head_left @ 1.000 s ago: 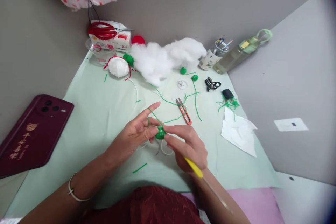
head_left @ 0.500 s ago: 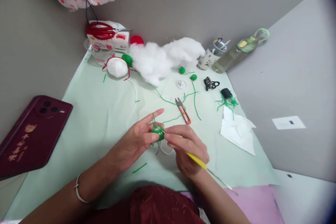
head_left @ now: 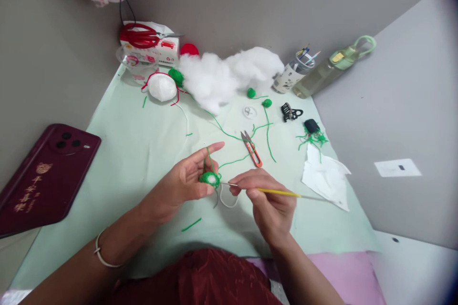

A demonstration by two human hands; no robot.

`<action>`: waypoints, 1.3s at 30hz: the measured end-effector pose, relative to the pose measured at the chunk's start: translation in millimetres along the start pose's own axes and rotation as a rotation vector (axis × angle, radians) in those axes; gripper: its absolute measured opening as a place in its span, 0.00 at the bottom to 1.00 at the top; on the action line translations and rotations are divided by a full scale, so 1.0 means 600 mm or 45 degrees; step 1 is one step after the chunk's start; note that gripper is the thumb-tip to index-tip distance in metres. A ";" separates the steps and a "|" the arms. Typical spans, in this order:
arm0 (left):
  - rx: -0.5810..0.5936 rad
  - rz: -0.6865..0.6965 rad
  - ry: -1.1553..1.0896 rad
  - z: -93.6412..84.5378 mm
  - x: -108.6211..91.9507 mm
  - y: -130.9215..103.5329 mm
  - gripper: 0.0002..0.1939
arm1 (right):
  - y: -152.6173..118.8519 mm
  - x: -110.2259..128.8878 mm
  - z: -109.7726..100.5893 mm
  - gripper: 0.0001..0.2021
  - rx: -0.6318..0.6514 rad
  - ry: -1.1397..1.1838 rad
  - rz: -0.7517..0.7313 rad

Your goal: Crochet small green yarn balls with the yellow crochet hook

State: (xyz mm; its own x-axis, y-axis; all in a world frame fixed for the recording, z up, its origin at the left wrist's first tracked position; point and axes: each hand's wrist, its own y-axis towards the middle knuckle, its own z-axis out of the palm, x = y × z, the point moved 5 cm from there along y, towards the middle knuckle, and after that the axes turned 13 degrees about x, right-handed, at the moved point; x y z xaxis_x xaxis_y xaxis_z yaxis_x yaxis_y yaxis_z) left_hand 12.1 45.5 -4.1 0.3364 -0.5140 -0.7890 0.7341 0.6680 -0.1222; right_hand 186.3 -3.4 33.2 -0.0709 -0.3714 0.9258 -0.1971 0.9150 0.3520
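Note:
Between its thumb and fingers, my left hand (head_left: 182,181) pinches a small green and white crochet piece (head_left: 210,179). Green yarn (head_left: 236,159) loops over the raised index finger and trails off across the table. My right hand (head_left: 268,200) grips a crochet hook (head_left: 279,192) by its yellow handle, pen-like. The hook's metal tip is at the right edge of the crochet piece; whether it is inside a stitch I cannot make out. A white yarn tail (head_left: 229,202) and a short grey strand hang below the piece.
Orange thread snips (head_left: 252,150) lie beyond my hands. At the back are white stuffing (head_left: 211,81), a white yarn ball (head_left: 162,87), red scissors (head_left: 141,36) on a packet, a pen cup (head_left: 291,74) and a bottle (head_left: 325,69). A phone (head_left: 53,171) lies left; a hair clip (head_left: 290,112) right.
My right hand has moved right and turned, so the hook now lies nearly level, its tip drawn back toward the piece's edge. The crochet piece has tilted, showing its white middle.

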 end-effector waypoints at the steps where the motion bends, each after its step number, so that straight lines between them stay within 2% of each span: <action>1: 0.012 -0.013 0.002 0.000 0.000 0.000 0.36 | 0.000 -0.004 -0.003 0.08 -0.016 0.065 0.040; 5: 0.072 -0.059 -0.078 0.005 0.004 0.002 0.28 | 0.006 -0.013 -0.006 0.07 -0.015 0.328 0.118; 9: 0.160 -0.096 -0.253 0.012 0.016 0.006 0.25 | 0.015 -0.019 0.001 0.06 -0.001 0.507 0.178; 16: 0.282 -0.103 -0.331 0.018 0.024 0.005 0.24 | 0.015 -0.024 -0.002 0.06 -0.033 0.507 0.238; 20: 0.235 -0.088 -0.345 0.017 0.023 0.006 0.22 | 0.014 -0.026 -0.005 0.07 -0.070 0.540 0.255; 23: 0.210 -0.006 -0.267 0.019 0.019 0.007 0.23 | 0.013 -0.028 -0.001 0.07 -0.109 0.520 0.235; 27: 0.142 0.083 -0.145 0.019 0.017 0.005 0.28 | 0.012 -0.023 0.005 0.05 -0.142 0.240 0.121; 31: 0.032 0.029 -0.065 0.013 0.021 0.000 0.32 | 0.017 -0.017 0.011 0.06 -0.132 0.045 0.049; 35: -0.035 0.039 0.062 0.010 0.019 -0.001 0.35 | 0.017 -0.028 0.013 0.07 -0.096 0.152 0.083; 39: -0.091 0.016 0.164 0.007 0.018 0.001 0.34 | 0.010 -0.049 0.011 0.06 -0.125 0.340 0.155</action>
State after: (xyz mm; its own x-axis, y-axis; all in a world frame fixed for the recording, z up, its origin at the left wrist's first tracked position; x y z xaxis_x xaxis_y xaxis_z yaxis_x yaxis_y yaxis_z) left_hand 18.7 38.0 -10.0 0.2635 -0.4353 -0.8609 0.6849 0.7129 -0.1509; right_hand 180.9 12.0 7.0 0.1740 -0.2156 0.9609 -0.1064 0.9659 0.2360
